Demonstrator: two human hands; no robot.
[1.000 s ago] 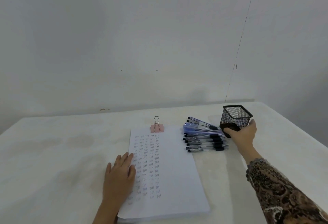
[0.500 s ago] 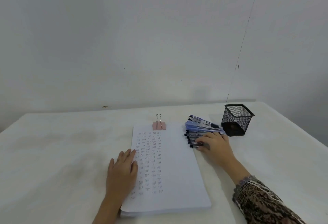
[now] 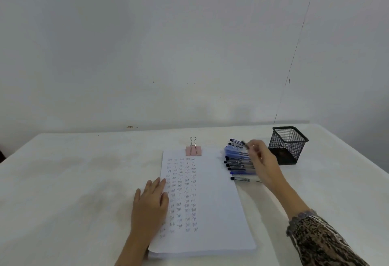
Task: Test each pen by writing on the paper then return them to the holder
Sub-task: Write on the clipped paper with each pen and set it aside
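Nearest to the camera, a sleeve [image 3: 315, 240] of patterned brown cloth with a knitted cuff covers the right forearm. The left hand [image 3: 150, 204] lies flat with straight fingers and holds nothing; it presses on the left edge of the paper [image 3: 223, 206], a thick white rectangular stack. To the right of this hand's fingertips, the sheet carries columns of small handwritten marks [image 3: 182, 194]. Further away, the right hand [image 3: 263, 164] is raised a little above the tabletop [image 3: 73, 181], which is white and matte with faint stains. Its fingers are curled, and the fingertips pinch a dark pen [image 3: 245, 145] that points up and to the left; this pen is blurred, so I cannot tell its details. Just to the left of this hand, partly under it, lie the other pens [image 3: 236, 161] in a loose row beside the right edge of the paper: thin plastic sticks, clear or blue, with dark caps pointing left. Beyond the left hand, a pink binder clip [image 3: 193, 151] with wire handles holds the far edge of the stack. Just to the right of the right hand stands the holder [image 3: 287, 145], a square cup of black metal mesh, upright, and no pens show in it. Behind everything is a plain white wall [image 3: 189, 55].
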